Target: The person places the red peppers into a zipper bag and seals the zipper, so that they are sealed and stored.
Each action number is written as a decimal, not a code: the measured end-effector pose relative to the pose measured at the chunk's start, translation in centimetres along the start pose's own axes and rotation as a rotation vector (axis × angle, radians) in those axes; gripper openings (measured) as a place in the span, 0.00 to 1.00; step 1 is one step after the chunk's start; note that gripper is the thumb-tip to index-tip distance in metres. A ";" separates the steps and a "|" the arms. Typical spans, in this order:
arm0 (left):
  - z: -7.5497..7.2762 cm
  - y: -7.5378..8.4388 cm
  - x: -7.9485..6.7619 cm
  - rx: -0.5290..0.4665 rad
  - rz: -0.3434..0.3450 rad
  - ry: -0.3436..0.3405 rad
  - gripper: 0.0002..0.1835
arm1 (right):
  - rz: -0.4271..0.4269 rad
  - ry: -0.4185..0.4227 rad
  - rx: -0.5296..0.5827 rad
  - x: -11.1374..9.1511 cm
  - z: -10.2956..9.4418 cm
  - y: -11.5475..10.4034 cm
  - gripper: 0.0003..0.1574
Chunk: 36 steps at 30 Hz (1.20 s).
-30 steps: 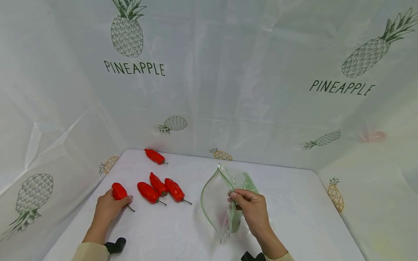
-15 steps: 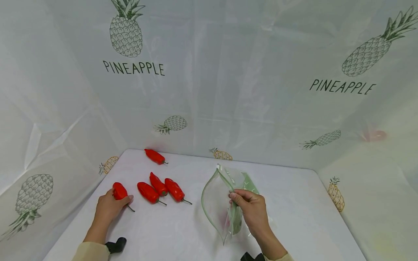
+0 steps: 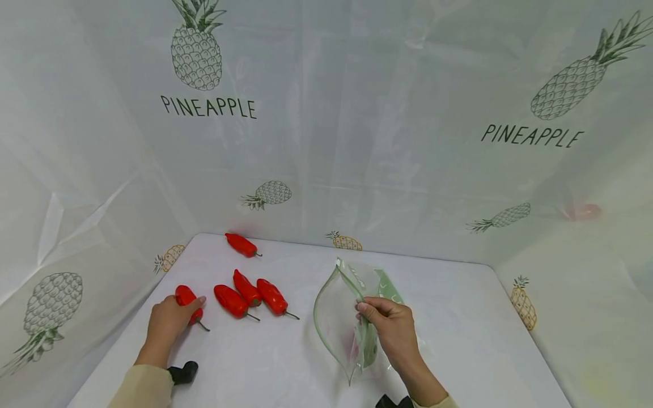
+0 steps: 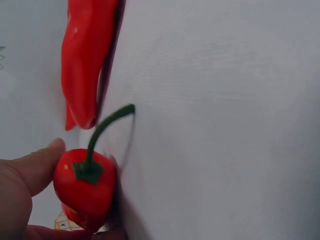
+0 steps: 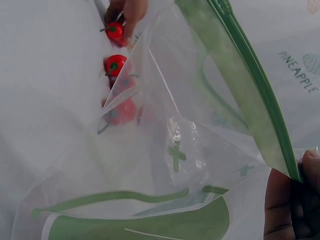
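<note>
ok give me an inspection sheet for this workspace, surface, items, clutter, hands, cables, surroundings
Surface: white table, no spills visible.
Job's things: one held red pepper; three loose peppers close together; a far pepper near the back edge; a clear, green-trimmed zip bag, mouth open.
Clutter: nothing seen.
Hands: left hand holds the red pepper; right hand pinches the bag's rim.
Cables: nothing seen.
Surroundings: pineapple-printed sheeting behind and at both sides; blurred reddish patch at right, source unclear.
</note>
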<state>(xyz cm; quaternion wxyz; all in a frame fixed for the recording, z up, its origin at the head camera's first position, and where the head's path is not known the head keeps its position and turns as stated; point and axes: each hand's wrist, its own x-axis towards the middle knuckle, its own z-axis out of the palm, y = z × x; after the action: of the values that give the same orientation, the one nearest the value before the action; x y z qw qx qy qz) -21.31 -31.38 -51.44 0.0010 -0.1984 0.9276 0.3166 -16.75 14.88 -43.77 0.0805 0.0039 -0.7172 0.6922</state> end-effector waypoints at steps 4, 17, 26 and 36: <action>-0.3 0.3 0.2 -0.004 -0.035 -0.034 0.38 | 0.000 -0.004 0.000 0.0 0.0 0.0 0.10; -0.4 0.3 0.9 -0.203 -0.045 -0.016 0.50 | 0.018 0.000 -0.016 0.1 -0.2 0.5 0.07; -0.6 0.5 0.5 -0.273 0.049 0.077 0.53 | 0.035 0.005 -0.012 -0.1 -0.2 0.5 0.08; -1.0 1.3 -0.3 -0.313 0.155 0.075 0.55 | 0.022 0.011 -0.020 -0.1 -0.2 0.6 0.08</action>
<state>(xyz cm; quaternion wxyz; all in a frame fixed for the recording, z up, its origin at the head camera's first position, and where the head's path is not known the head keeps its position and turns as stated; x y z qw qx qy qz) -21.39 -30.96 -49.83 -0.0888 -0.1356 0.8789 0.4486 -16.70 15.09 -44.33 0.0770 -0.0085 -0.7235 0.6859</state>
